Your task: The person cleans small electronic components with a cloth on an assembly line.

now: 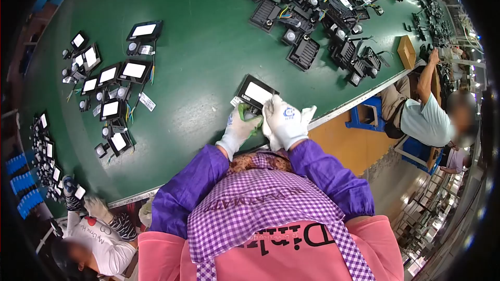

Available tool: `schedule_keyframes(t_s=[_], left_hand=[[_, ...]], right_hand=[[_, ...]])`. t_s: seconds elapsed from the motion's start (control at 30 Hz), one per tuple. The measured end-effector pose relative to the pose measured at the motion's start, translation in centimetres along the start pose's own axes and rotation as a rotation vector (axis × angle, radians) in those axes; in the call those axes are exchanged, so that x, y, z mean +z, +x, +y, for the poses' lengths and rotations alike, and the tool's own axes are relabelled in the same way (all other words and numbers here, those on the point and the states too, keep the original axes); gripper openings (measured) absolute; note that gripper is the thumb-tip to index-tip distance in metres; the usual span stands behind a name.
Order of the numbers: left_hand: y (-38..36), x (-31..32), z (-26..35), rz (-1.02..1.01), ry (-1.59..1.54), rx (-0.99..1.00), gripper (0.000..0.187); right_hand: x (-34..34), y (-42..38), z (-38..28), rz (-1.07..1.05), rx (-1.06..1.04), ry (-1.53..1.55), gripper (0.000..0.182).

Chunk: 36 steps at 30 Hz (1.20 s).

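Observation:
A black LED floodlight (257,92) with a white front panel is tilted in front of me at the near edge of the green table. My left hand (241,126), in a white and green glove, is closed around its lower end, where the sensor is mostly hidden. My right hand (285,119), also gloved, is closed on a white cloth (309,116) and touches the floodlight's right corner. A white label (236,101) sticks out beside my left fingers.
Several floodlights (135,69) lie face up on the left of the green table (192,36). A pile of floodlights (303,53) lies face down at the upper right. A cardboard tray (406,52) stands by the edge. Other people sit at lower left and right, near a blue stool (366,114).

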<state>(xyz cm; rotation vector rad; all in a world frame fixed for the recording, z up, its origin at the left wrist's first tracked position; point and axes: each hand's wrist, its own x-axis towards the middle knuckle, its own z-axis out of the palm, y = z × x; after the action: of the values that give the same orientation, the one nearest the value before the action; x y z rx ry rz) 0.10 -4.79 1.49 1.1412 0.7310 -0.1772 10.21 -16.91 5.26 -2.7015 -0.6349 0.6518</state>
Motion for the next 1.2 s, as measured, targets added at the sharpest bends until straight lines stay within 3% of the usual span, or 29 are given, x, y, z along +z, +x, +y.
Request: schedule_keyframes(t_s=[0.1,0.17,0.23,0.3,0.37,0.4,0.43,0.5,0.53,0.63,0.73,0.77,0.83,0.9,0.97,1.03,1.13,1.17,1.2], left_hand=[[0.1,-0.5,0.1,-0.016,-0.049,-0.020,0.033],[0.4,-0.5,-0.3,-0.018,-0.051,0.053,0.032],[-0.4,0.2,1.1,0.044,-0.136,-0.023,0.034],[2.2,-1.2,-3.3,-0.064,0.062,0.145,0.039],[0.0,-0.5,1.2,-0.033,-0.002,-0.094,0.035],[0.3,-0.8,1.5,-0.075,0.028,-0.154,0.047],[0.8,-1.1,0.3,-0.017,0.055,-0.043,0.053],[1.7,-1.0,-1.2,0.097,0.098,0.187,0.064],[1.5,-1.2,-0.4,-0.002,-0.006,0.219,0.080],[1.4,-2.2,1.3,-0.194,-0.227,0.014,0.084],[1.5,-2.3,0.8,-0.191,-0.219,0.044,0.087],[1.5,-2.2,0.7,-0.184,-0.220,0.061,0.088],[1.6,-1.8,0.7,-0.152,-0.200,0.124,0.090],[1.7,-1.6,0.3,-0.155,-0.211,0.157,0.094],[2.1,-1.7,-0.6,-0.168,-0.147,0.159,0.097],[2.3,-2.1,-1.2,-0.135,-0.022,0.158,0.094],[3.5,-1.8,-2.3,-0.103,0.187,0.441,0.091],[3.1,-1.6,-1.9,-0.120,0.027,0.352,0.090],[2.0,-1.5,-0.7,-0.142,-0.126,0.253,0.088]], right_hand=[[-3.6,2.0,-1.8,0.061,0.109,0.238,0.023],[0.5,3.6,0.8,0.105,0.110,0.413,0.021],[-3.5,0.7,-1.5,0.007,-0.122,-0.048,0.023],[-1.3,0.0,-1.0,-0.108,-0.142,-0.188,0.026],[-2.4,1.9,-0.9,-0.010,-0.030,-0.033,0.026],[-2.0,2.9,-0.5,-0.068,0.128,0.359,0.025],[-2.3,4.0,0.0,-0.018,-0.018,-0.033,0.025],[-1.9,4.1,0.9,-0.004,-0.059,-0.056,0.025],[-1.9,4.4,1.0,-0.014,-0.038,-0.068,0.026],[-1.8,4.3,0.5,-0.071,0.026,-0.083,0.027],[-1.9,4.8,-1.2,-0.095,-0.018,-0.066,0.029],[-5.2,4.6,-4.7,-0.370,0.031,-0.060,0.029],[-2.3,4.6,-5.2,-0.277,-0.253,-0.059,0.029],[-2.9,6.0,-6.4,-0.270,-0.072,0.094,0.028],[-0.5,9.3,-4.9,-0.042,-0.108,0.168,0.025],[1.5,10.4,-4.2,-0.026,-0.199,0.054,0.024],[-1.7,6.6,-8.5,-0.250,-0.189,-0.192,0.027],[-1.1,6.1,-8.2,-0.276,-0.219,-0.112,0.026],[-0.5,6.4,-7.4,-0.136,-0.246,-0.117,0.023]])
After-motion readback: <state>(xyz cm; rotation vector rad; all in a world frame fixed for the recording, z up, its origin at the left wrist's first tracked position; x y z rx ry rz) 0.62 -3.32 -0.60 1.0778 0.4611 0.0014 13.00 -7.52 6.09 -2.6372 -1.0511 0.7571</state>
